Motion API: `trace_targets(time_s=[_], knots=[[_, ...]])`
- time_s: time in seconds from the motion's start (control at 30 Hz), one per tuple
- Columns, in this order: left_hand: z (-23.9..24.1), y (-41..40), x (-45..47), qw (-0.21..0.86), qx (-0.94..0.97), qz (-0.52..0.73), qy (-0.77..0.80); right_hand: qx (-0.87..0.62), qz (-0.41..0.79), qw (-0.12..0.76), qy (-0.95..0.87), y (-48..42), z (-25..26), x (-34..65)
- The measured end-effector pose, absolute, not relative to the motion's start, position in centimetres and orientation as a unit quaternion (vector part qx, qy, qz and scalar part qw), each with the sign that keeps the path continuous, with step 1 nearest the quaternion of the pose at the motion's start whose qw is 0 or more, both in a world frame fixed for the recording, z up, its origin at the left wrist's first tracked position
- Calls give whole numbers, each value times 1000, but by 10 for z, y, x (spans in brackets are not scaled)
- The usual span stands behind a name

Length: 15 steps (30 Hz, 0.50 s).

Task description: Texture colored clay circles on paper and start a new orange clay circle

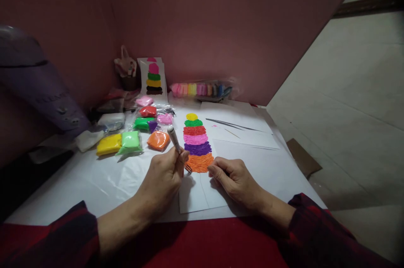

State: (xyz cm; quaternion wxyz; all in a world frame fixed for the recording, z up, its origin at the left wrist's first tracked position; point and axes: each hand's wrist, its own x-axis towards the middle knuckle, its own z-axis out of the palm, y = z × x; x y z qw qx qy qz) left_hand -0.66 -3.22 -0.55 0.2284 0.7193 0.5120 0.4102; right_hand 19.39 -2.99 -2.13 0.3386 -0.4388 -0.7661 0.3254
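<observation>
My left hand [166, 172] is closed round a slim tool with a pale, dark-marked handle [173, 138], which leans up and to the left. Fork-like prongs [188, 168] show below my fingers, at the lower left edge of the orange clay band [198, 163]. This band is the lowest of a textured clay stack on a white sheet [197, 200], with purple, pink, red, green and yellow above it. My right hand [235, 179] rests on the sheet, fingers curled, thumb and forefinger pinched at the orange band's right edge. Whatever lies between those fingertips is hidden.
Bagged clay blocks, among them an orange one [158, 140] and a yellow one [109, 144], lie to the left. A purple bottle [38, 78] stands far left. Behind are a propped picture [154, 78] and a coloured clay pack [200, 89]. Dark strips [225, 123] lie right.
</observation>
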Motion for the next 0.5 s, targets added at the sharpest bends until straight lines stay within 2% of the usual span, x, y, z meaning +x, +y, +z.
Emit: trace_targets(time_s=[0.5], knots=[[-4,-29,-11,171,730,402,527,-437,329,341,-764,-29,-21,194]])
